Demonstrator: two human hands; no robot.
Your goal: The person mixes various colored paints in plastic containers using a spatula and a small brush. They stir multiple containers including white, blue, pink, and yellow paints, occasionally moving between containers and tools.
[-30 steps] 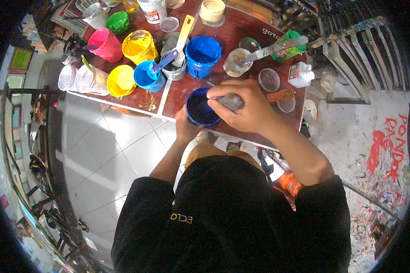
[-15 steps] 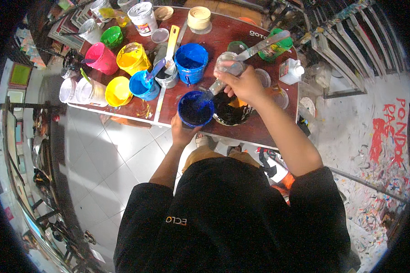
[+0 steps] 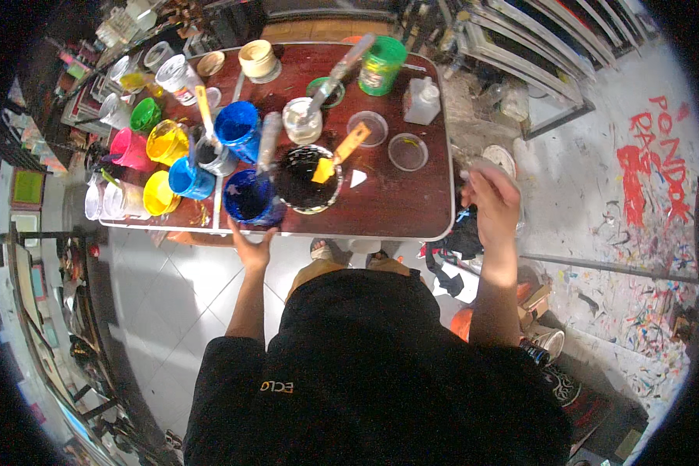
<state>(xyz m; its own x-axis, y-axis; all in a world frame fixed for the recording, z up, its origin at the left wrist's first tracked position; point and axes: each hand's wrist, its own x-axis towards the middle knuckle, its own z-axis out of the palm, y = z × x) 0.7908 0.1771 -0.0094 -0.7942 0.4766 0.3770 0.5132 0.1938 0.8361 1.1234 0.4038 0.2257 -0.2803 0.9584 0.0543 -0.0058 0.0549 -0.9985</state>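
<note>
My left hand (image 3: pixel 250 247) cups the near side of a dark blue paint tub (image 3: pixel 252 200), fingers and thumb spread around its lower wall. In that tub stands a paint-smeared spatula (image 3: pixel 269 142), its handle leaning up at the far right rim. My right hand (image 3: pixel 492 200) is off the table's right edge, raised in the air. Its fingers are loosely bent and I see nothing in them. Right of the blue tub is a wide tub of black paint (image 3: pixel 293 200), with an orange-handled scraper (image 3: pixel 351 145) lying across it.
Several pink, yellow, green and blue paint tubs crowd the left of the dark red table (image 3: pixel 396 206). Behind the black paint are a white jar (image 3: pixel 300 128) with a spatula, a green can (image 3: pixel 382 66) and a white bottle (image 3: pixel 422 102). Framed screens (image 3: pixel 528 54) stand at the far right.
My right hand has let go of the spatula and swung right, past the table's edge. The spatula stays in the blue tub, which my left hand still touches. The view has shifted right.
</note>
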